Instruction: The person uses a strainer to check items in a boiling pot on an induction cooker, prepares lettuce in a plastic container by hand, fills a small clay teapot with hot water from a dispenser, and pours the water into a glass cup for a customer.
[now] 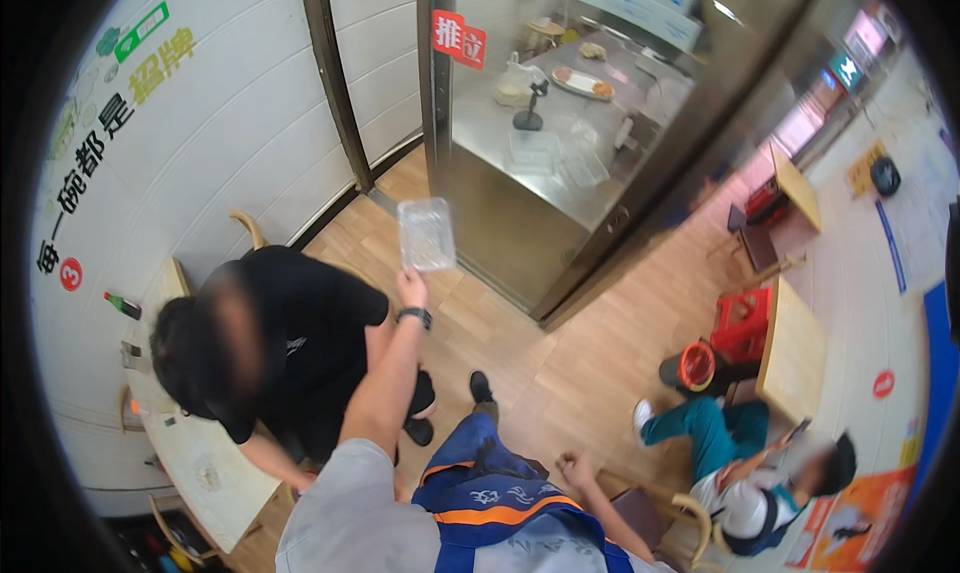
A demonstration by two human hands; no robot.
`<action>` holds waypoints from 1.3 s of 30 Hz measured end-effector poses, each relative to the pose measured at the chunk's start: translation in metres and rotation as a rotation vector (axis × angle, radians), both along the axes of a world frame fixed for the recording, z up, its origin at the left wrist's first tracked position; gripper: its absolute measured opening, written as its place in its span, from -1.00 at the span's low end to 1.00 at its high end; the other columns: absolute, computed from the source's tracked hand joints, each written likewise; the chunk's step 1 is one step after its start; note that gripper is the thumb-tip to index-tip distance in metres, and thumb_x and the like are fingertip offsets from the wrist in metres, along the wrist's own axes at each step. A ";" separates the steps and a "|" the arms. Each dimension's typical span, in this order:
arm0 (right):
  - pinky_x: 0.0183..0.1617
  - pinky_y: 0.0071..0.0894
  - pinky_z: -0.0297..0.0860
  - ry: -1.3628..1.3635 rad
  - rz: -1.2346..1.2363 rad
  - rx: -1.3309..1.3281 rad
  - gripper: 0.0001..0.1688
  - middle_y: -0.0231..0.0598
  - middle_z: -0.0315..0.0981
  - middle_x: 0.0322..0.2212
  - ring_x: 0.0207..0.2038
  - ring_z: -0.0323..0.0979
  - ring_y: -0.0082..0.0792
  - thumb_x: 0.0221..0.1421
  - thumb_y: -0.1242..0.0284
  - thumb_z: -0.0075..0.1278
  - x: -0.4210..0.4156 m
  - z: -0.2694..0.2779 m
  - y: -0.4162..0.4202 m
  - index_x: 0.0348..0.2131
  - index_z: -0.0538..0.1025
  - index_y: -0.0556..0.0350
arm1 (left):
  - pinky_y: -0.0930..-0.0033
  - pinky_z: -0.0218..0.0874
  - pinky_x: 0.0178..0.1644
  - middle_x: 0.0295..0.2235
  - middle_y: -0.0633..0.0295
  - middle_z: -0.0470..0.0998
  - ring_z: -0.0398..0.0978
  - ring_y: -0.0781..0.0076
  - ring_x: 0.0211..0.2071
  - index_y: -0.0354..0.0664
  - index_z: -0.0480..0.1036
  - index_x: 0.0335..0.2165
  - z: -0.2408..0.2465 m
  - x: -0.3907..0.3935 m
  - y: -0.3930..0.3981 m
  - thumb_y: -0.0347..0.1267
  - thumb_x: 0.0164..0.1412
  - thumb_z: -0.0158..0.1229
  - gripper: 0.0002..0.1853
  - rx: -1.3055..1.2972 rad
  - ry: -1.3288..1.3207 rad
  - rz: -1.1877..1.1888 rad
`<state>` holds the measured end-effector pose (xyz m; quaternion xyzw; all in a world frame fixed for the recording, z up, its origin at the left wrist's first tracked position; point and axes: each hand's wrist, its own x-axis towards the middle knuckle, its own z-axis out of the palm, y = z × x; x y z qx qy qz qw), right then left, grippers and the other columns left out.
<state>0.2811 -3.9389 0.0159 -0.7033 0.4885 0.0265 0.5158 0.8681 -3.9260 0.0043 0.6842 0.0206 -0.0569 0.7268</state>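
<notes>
My left hand (412,288), with a dark watch on its wrist, grips the near edge of a clear plastic container or lid (426,234), held out in front of me above the wood-look floor. My right hand (576,469) hangs low beside my blue apron (495,490), its fingers curled; nothing shows in it. Beyond the container stands a metal-framed glass door or partition (525,235). Through the glass, a steel counter (480,122) carries an oval white plate (583,83) with food, a plastic bag (517,81), a small black stand (529,115) and clear containers (534,153).
A person in black (300,333) sits close at left by a pale table (217,490). Another person (742,490) sits at right holding a phone. A lined bin (690,366), red stools (739,321) and a wooden table (795,348) stand at right.
</notes>
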 end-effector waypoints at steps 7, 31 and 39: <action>-0.13 -0.33 0.37 0.269 -0.196 0.156 -0.54 0.01 0.55 -0.35 -0.25 0.51 -0.25 0.13 0.22 -0.11 0.047 -0.004 -0.090 -0.21 0.52 0.29 | 0.02 0.23 -0.21 -0.41 -0.19 0.49 0.44 -0.19 -0.31 -0.32 0.37 -0.40 0.059 0.229 -0.108 -0.18 0.25 -0.12 -0.63 0.460 -0.222 0.197; -0.16 -0.37 0.39 0.215 0.541 -0.074 -0.62 -0.08 0.52 -0.32 -0.30 0.50 -0.24 0.01 0.43 0.07 0.436 0.025 -0.418 -0.13 0.47 0.17 | 0.40 0.27 -0.30 -0.42 0.28 0.50 0.37 0.58 -0.43 -0.24 0.47 -0.28 0.066 0.491 -0.320 -0.04 0.23 0.03 -0.56 -0.171 0.094 -0.199; -0.13 -0.49 0.34 0.186 0.554 0.400 -0.73 -0.30 0.49 -0.38 -0.30 0.41 -0.49 0.07 0.49 0.06 0.447 -0.025 -0.413 -0.21 0.50 0.26 | 0.32 0.28 -0.19 -0.36 0.25 0.53 0.44 0.44 -0.31 -0.20 0.43 -0.28 0.036 0.078 -0.182 -0.13 0.28 0.00 -0.66 -0.003 0.128 -0.129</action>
